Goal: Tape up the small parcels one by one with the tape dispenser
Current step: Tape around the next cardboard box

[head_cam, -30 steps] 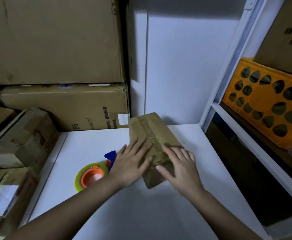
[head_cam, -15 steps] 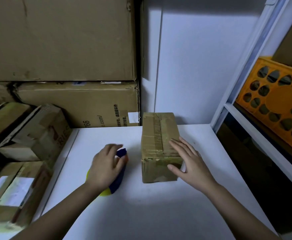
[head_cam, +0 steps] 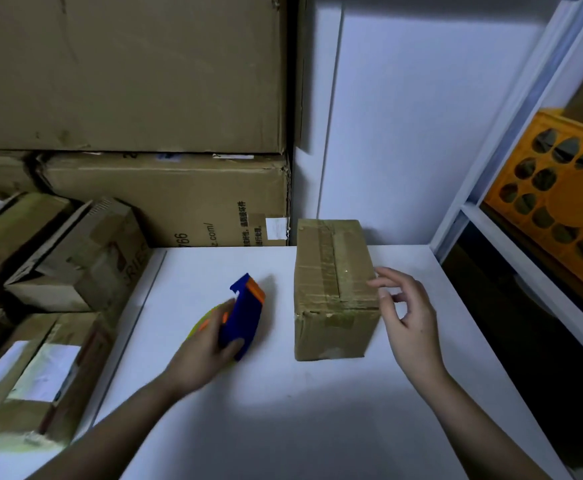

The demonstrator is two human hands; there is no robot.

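A small brown cardboard parcel (head_cam: 333,289) lies on the white table (head_cam: 283,410), its long side pointing away from me, with clear tape along its top seam. Left of it, my left hand (head_cam: 203,355) grips the blue and orange tape dispenser (head_cam: 243,313) with its yellowish tape roll, tilted up off the table. My right hand (head_cam: 404,313) hovers beside the parcel's right edge with fingers loosely spread, holding nothing. Whether its fingertips touch the parcel is unclear.
Large cardboard cartons (head_cam: 165,199) are stacked behind the table at the left. Several smaller boxes (head_cam: 71,258) are piled beyond the table's left edge. A white shelf frame (head_cam: 490,188) with an orange crate (head_cam: 560,199) stands at the right.
My left hand left the parcel, went to the tape dispenser and now holds it raised. My right hand slid off the parcel's top to its right side. The parcel was turned straight.
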